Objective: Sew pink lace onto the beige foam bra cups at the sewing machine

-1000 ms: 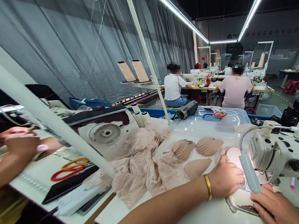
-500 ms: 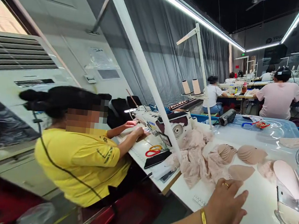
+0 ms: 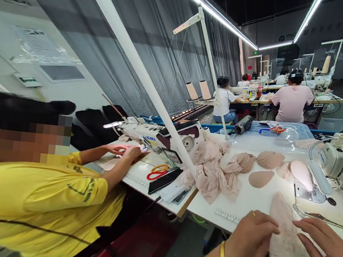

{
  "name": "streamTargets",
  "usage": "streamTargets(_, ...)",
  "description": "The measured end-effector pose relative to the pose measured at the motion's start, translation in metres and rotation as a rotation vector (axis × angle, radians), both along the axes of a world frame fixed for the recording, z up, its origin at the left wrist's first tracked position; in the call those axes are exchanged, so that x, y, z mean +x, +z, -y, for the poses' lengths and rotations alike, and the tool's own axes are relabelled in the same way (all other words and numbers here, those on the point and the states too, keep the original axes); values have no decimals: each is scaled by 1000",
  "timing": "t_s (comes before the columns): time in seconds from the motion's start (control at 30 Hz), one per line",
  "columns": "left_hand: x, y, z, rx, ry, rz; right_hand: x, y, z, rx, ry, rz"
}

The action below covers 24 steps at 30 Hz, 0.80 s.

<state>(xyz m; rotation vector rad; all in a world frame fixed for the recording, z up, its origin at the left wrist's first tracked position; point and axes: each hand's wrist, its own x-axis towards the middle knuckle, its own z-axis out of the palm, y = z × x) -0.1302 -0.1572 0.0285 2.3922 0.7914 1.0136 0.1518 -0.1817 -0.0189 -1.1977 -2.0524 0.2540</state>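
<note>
A strip of pale pink lace (image 3: pixel 283 234) lies at the near edge of the white table (image 3: pixel 261 203), in front of me. My left hand (image 3: pixel 249 243), with a gold bangle and ring, pinches its left edge with curled fingers. My right hand (image 3: pixel 327 251) rests with fingers stretched toward the lace's right side. My sewing machine (image 3: pixel 339 160) stands at the right, its lamp lighting the needle plate (image 3: pixel 308 194). Beige foam cups (image 3: pixel 261 178) lie further back, beside a heap of lace (image 3: pixel 213 169).
A person in a yellow shirt (image 3: pixel 37 204) sews at the neighbouring machine (image 3: pixel 158 135) on my left; scissors (image 3: pixel 156 172) lie on that table. A thread stand with two cones (image 3: pixel 198 90) rises behind. A clear plastic bin (image 3: pixel 278 133) sits at the back. Other workers sit beyond.
My view swung left and then partly back. My left hand left the table flat and now pinches a lace strip drawn to the near edge; my right hand has come alongside it.
</note>
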Motion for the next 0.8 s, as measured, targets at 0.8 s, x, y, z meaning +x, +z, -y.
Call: streamTargets(0.8,22,-14,-57,-814,-45,223,-30,56,-17,-615,18,-132)
